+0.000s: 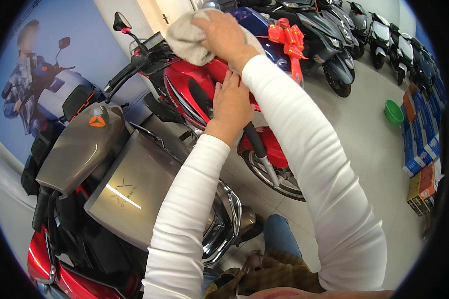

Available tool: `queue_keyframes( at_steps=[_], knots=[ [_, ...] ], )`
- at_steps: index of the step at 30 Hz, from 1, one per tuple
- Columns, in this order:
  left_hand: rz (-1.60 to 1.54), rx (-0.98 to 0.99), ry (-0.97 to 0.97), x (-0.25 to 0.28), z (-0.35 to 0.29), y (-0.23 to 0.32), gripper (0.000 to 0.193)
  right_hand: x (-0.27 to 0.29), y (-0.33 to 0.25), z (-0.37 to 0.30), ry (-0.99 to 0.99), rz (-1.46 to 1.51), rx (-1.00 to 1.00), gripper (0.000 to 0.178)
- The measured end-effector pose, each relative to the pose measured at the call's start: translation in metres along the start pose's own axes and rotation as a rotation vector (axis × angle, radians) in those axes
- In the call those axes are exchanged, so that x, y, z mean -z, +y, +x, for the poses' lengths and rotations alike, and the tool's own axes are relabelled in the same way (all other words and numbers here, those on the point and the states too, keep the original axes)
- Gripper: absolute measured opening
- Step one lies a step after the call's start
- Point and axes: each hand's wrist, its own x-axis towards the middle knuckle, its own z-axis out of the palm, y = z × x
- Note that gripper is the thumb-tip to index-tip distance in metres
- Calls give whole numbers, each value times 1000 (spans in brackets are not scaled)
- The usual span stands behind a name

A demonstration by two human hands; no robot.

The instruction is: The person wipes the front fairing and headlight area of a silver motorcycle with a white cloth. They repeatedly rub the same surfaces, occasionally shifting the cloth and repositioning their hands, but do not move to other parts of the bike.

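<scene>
white sleeves [184, 209] extend; right hand [224, 37] grips beige cloth [184, 40] at red motorcycle's [189, 77] upper edge; open left hand [230, 107] probably braces.

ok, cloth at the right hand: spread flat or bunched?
Bunched: the cloth bulges in thick, rounded folds beside the right hand.

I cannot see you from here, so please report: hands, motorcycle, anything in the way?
Right hand on beige cloth, at red motorcycle. Left hand open against motorcycle. Gray-brown scooter close on left.
</scene>
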Motion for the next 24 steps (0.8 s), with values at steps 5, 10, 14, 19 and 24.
queue_keyframes(
  at_steps=[5,10,14,19,24],
  knots=[
    [-51,-21,-66,-4,-2,-6,69,25,-17,-45,56,108,75,32],
    [39,-79,-41,-7,-17,-8,72,55,-17,-87,27,255,-72,35],
    [46,-186,-114,-8,-41,-9,72,65,-20,-129,53,278,-133,46],
    [-62,-237,-171,-19,-76,0,76,70,-19,-202,176,218,-200,54],
    [-129,-142,-253,-23,-92,8,80,71,-8,-245,261,275,-541,58]
  ],
)
